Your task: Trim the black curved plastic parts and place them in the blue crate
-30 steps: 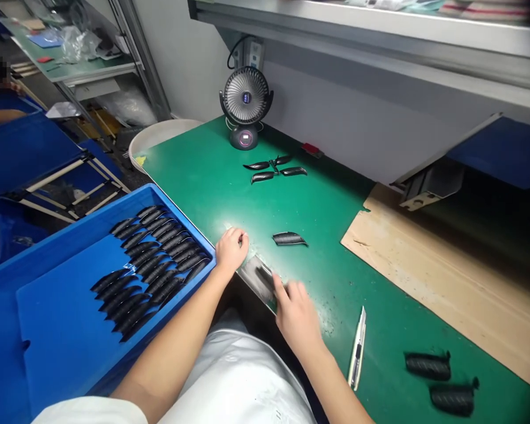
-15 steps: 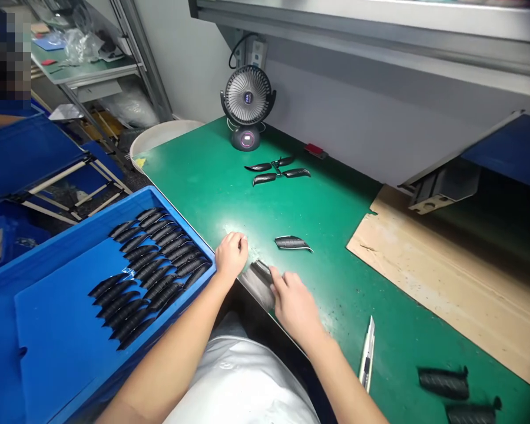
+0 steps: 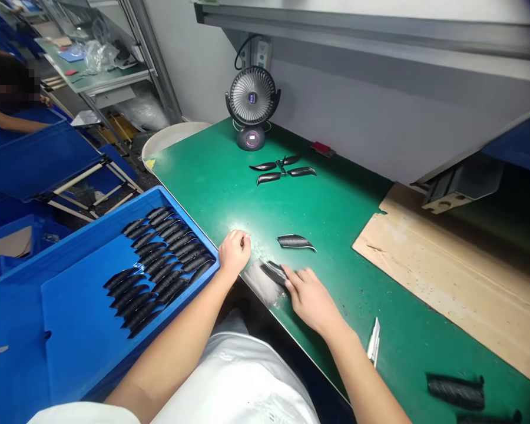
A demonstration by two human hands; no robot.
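My right hand [image 3: 314, 299] grips a black curved blade [image 3: 274, 272] by its near end. The blade lies over a grey, dusty sheet [image 3: 261, 284] at the table's front edge and is slightly smeared by motion. On the same edge, close to the blue tray, my left hand [image 3: 234, 252] is closed; what its curled fingers hold, if anything, is hidden. Just beyond both hands a similar loose blade [image 3: 297, 242] rests on the green table [image 3: 212, 188]. Several more black blades [image 3: 170, 247] are laid in rows inside the blue tray [image 3: 92, 221] to the left.
A small fan [image 3: 252, 100] stands at the back, with an assembled set of black blades [image 3: 282, 169] before it. A utility knife [image 3: 374, 341] lies to my right, near a black wrapped piece [image 3: 456, 390]. Cardboard [image 3: 450, 282] covers the right side. Another person's arm [image 3: 15, 122] shows far left.
My right hand has shifted a little to the right with the blade, which slides over the grey sheet. My left hand stays closed at the edge. The view has turned slightly.
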